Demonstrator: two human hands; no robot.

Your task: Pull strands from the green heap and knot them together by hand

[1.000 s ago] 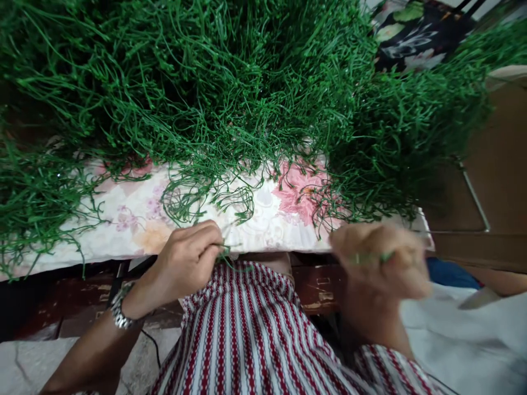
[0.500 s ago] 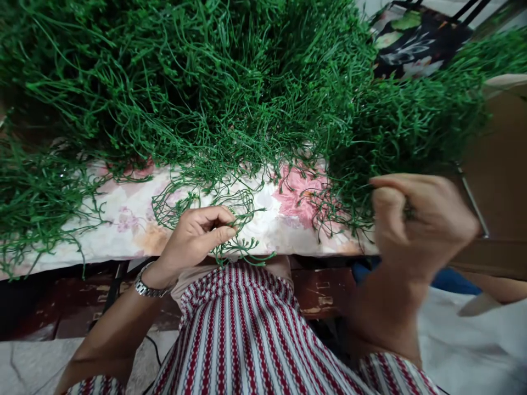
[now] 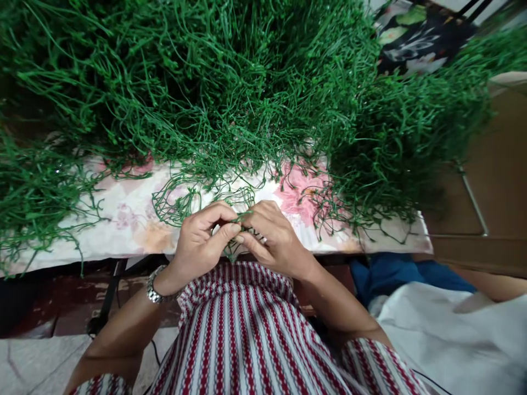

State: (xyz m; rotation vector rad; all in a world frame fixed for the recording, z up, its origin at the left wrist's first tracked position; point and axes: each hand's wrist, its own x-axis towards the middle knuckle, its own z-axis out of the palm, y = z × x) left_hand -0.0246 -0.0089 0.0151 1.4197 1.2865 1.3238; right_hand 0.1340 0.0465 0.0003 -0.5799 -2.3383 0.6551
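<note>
My left hand (image 3: 203, 238) is closed in a pinch on thin green plastic stems (image 3: 231, 249), close to the front edge of the table. Fingertip to fingertip with it, my right hand (image 3: 275, 236) also pinches at the stems. The exact spot they grip lies mostly behind the fingers. Just beyond both hands, loose curled stems (image 3: 181, 200) with small forked tips lie on the floral tablecloth (image 3: 154, 236).
A large heap of green stems (image 3: 197, 71) covers the back of the table, with smaller piles at left (image 3: 37, 197) and right (image 3: 382, 153). A cardboard box (image 3: 502, 181) with a metal wire (image 3: 473, 203) stands at right. Behind is a dark floral bag (image 3: 420, 41).
My right hand has come from the right-hand pile leftward to meet my left hand. My left hand stays almost in place, still pinching.
</note>
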